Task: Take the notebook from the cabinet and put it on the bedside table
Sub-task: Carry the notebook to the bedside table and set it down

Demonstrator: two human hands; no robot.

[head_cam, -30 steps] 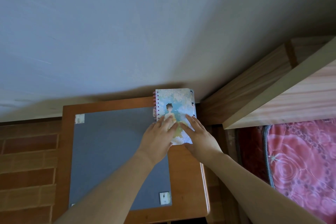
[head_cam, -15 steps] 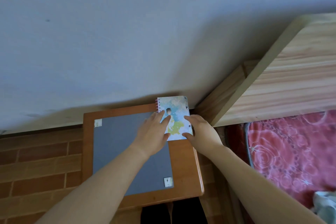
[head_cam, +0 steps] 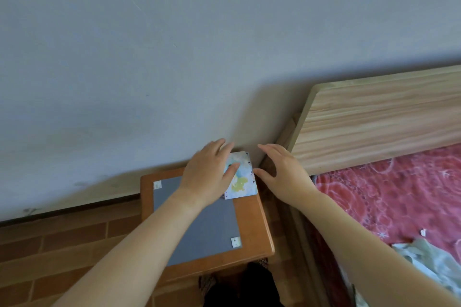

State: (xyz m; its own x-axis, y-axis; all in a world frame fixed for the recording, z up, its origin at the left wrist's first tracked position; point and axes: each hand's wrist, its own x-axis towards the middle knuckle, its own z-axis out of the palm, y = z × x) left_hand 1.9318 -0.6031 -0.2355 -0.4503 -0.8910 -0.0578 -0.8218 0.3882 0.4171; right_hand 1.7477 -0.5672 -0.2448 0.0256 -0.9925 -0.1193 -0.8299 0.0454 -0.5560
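The notebook [head_cam: 243, 177], with a pale blue and yellow picture cover, lies flat on the far right corner of the wooden bedside table [head_cam: 252, 227], partly on its grey inset top [head_cam: 207, 229]. My left hand [head_cam: 207, 172] is spread over the notebook's left half, palm down, and hides the spiral edge. My right hand [head_cam: 284, 172] hovers just right of the notebook with arched, parted fingers. Its thumb tip is at the notebook's right edge.
A grey wall [head_cam: 174, 57] stands directly behind the table. A wooden headboard [head_cam: 374, 119] and a bed with a red patterned cover [head_cam: 386, 194] lie close on the right, with a pale cloth [head_cam: 429, 257] on it. Brick-pattern floor [head_cam: 62, 244] lies to the left.
My view has pulled back and up. My right hand has slid off the notebook's cover to its right edge. My left hand has moved farther over the notebook, which stays on the table.
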